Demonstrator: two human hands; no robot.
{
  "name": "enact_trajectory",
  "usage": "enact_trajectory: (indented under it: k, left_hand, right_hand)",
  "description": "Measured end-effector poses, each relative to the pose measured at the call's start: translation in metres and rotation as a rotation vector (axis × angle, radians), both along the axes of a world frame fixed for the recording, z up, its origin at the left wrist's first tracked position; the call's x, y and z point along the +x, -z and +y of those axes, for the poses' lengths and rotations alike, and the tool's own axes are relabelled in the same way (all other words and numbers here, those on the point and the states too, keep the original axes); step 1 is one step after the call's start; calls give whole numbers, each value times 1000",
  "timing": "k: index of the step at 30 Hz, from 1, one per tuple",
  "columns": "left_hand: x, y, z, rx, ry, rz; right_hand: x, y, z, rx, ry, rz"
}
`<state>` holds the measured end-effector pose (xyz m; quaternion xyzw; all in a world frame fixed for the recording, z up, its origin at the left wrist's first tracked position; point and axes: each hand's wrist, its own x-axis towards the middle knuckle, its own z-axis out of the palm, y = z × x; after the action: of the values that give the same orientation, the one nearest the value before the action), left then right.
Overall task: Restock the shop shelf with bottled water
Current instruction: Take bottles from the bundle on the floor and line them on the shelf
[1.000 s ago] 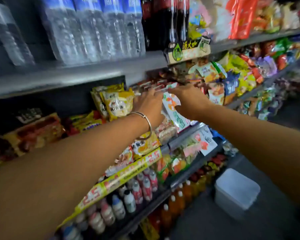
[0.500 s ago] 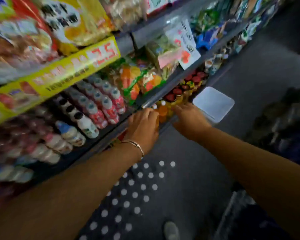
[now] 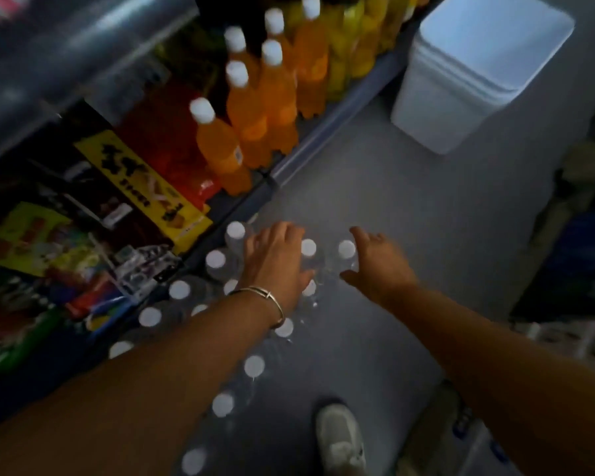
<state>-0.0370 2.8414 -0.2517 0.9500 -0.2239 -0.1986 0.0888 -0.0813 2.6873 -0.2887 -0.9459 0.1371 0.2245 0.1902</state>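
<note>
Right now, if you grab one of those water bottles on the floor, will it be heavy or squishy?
Probably heavy for its size: the water bottles look full and capped. The clear, thin-looking plastic likely dents a little when squeezed. Tall and narrow, a bottle could tip if the left hand bumps it.

Both hands, left [image 3: 275, 259] & right [image 3: 378, 266], spread over water bottles [image 3: 255, 365] (white caps) on floor [image 3: 409, 201].
</note>
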Motion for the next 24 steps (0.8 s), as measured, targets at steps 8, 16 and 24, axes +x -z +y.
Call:
enact_trajectory:
  k: [8, 16, 24]
  left_hand:
    - [14, 90, 0, -45, -35, -9]
    - [20, 109, 8, -65, -16, -25]
    - [20, 24, 5, -51, 27, -20]
  right_hand:
    - [5, 121, -4, 260, 442, -14]
    - [11, 142, -2, 320, 515, -154]
    - [5, 29, -20, 335, 460, -200]
